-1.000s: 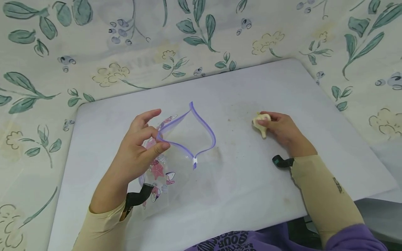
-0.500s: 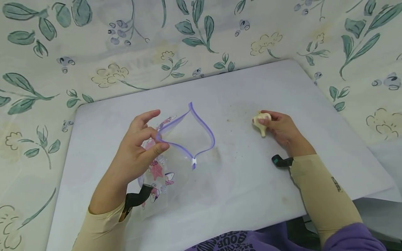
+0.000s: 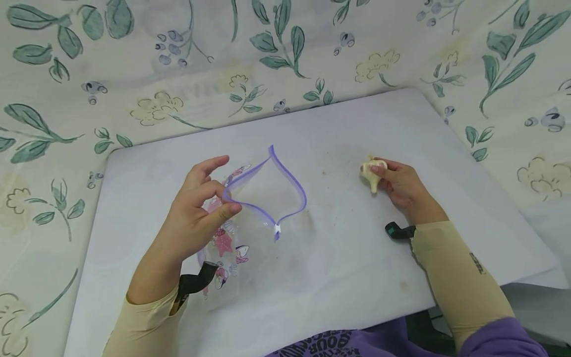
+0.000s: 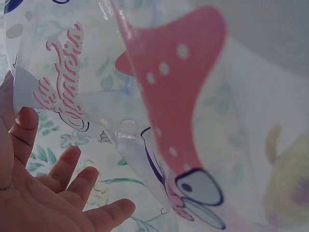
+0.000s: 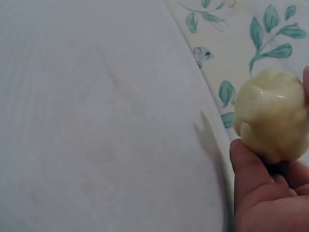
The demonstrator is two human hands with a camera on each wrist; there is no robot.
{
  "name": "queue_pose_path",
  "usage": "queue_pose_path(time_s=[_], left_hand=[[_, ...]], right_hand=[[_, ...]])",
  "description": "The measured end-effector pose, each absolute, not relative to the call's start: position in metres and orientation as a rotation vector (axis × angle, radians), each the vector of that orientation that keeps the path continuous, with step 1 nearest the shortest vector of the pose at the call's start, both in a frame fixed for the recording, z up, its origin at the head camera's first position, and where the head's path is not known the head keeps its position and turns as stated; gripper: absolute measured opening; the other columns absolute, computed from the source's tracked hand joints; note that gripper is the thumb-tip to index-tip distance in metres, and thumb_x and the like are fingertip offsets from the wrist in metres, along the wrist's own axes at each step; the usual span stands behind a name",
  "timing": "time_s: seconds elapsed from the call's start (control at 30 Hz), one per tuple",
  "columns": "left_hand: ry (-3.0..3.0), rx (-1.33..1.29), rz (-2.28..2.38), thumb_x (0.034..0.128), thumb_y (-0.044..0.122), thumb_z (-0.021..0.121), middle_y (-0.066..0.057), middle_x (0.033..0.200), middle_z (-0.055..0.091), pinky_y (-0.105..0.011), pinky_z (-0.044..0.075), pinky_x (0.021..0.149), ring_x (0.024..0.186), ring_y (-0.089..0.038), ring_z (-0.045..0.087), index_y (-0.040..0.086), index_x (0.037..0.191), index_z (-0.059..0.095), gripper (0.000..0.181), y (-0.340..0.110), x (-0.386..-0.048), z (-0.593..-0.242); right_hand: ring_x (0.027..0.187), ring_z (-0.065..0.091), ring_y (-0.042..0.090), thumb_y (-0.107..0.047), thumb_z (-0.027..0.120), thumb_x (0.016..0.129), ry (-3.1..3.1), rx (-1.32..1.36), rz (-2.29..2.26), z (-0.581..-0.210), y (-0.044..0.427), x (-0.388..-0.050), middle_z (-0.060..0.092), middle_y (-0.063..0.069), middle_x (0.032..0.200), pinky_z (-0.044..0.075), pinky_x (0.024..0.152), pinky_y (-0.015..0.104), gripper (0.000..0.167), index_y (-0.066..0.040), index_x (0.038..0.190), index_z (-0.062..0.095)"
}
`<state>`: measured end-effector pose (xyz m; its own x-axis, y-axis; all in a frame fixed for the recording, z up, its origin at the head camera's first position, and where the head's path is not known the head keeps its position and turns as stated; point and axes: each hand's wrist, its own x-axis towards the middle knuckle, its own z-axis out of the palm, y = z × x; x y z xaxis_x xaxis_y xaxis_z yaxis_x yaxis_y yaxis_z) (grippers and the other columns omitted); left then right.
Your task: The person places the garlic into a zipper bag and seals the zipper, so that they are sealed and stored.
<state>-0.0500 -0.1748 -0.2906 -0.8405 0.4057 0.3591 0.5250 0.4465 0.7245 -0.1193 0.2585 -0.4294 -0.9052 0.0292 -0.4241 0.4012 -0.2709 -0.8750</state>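
A clear bag with pink sea-creature prints and a purple zip rim hangs from the left hand, which pinches the rim's left side between thumb and a finger. The bag's mouth gapes in a diamond shape, a white slider at its near corner. In the left wrist view the bag shows a large pink starfish, and the hand has its other fingers spread. Right of the bag, the right hand holds a pale yellow garlic-like bulb, stem end down. The right wrist view shows the bulb above the fingertips.
A white board or tabletop with small specks lies under both hands. Behind and beside it hangs a leaf-and-flower patterned cloth. Black wrist-mounted pieces stick out from both sleeves. Purple clothing shows at the near edge.
The view has shifted slightly. The right hand and bulb have moved a touch, the bulb tilting a little more upright. The left hand keeps its pinch on the bag.
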Motion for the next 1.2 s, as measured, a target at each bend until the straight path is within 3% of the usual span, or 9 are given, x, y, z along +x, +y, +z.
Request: queue_pose_path(time_s=[0.23, 0.5, 0.73, 0.87, 1.2], left_hand=[[-2.554, -0.837, -1.333, 0.0826, 0.015, 0.082, -0.011, 0.155, 0.043, -0.068, 0.024, 0.114, 0.148, -0.028, 0.03, 0.018, 0.075, 0.06, 0.024, -0.176, -0.051, -0.288], [-2.55, -0.837, -1.341, 0.083, 0.017, 0.082, -0.011, 0.155, 0.043, -0.068, 0.025, 0.114, 0.148, -0.027, 0.03, 0.019, 0.075, 0.06, 0.024, -0.176, -0.049, -0.289], [-2.553, -0.822, -1.349, 0.0842, 0.02, 0.081, -0.01, 0.156, 0.043, -0.067, 0.024, 0.115, 0.148, -0.028, 0.03, 0.019, 0.075, 0.06, 0.024, -0.177, -0.047, -0.29], [-2.545, -0.816, -1.36, 0.0839, 0.019, 0.082, -0.01, 0.155, 0.043, -0.067, 0.027, 0.112, 0.148, -0.027, 0.031, 0.019, 0.076, 0.06, 0.024, -0.178, -0.046, -0.292], [-2.546, -0.796, -1.348, 0.0828, 0.015, 0.082, -0.009, 0.155, 0.044, -0.067, 0.026, 0.112, 0.147, -0.027, 0.032, 0.018, 0.076, 0.06, 0.023, -0.179, -0.045, -0.29]], right_hand=[[0.102, 0.073, 0.011, -0.016, 0.081, 0.086, 1.709, 0.31, -2.407, -0.416, 0.247, -0.119, 0.071, 0.0, 0.117, 0.055, 0.09, 0.02, 0.074, 0.007, 0.145, 0.045], [0.107, 0.071, 0.015, -0.012, 0.073, 0.093, 1.698, 0.08, -2.485, -0.382, 0.219, -0.115, 0.061, 0.008, 0.131, 0.053, 0.093, 0.02, 0.06, 0.01, 0.142, 0.047], [0.105, 0.072, 0.019, -0.006, 0.068, 0.096, 1.652, -0.122, -2.532, -0.348, 0.186, -0.106, 0.066, 0.008, 0.122, 0.055, 0.093, 0.023, 0.051, 0.011, 0.14, 0.049], [0.108, 0.068, 0.016, -0.003, 0.065, 0.096, 1.689, -0.169, -2.475, -0.334, 0.168, -0.1, 0.066, 0.006, 0.125, 0.055, 0.092, 0.022, 0.049, 0.009, 0.141, 0.05], [0.113, 0.064, 0.019, 0.006, 0.061, 0.094, 1.718, -0.274, -2.428, -0.323, 0.147, -0.092, 0.066, 0.004, 0.125, 0.054, 0.095, 0.024, 0.044, 0.008, 0.137, 0.055]])
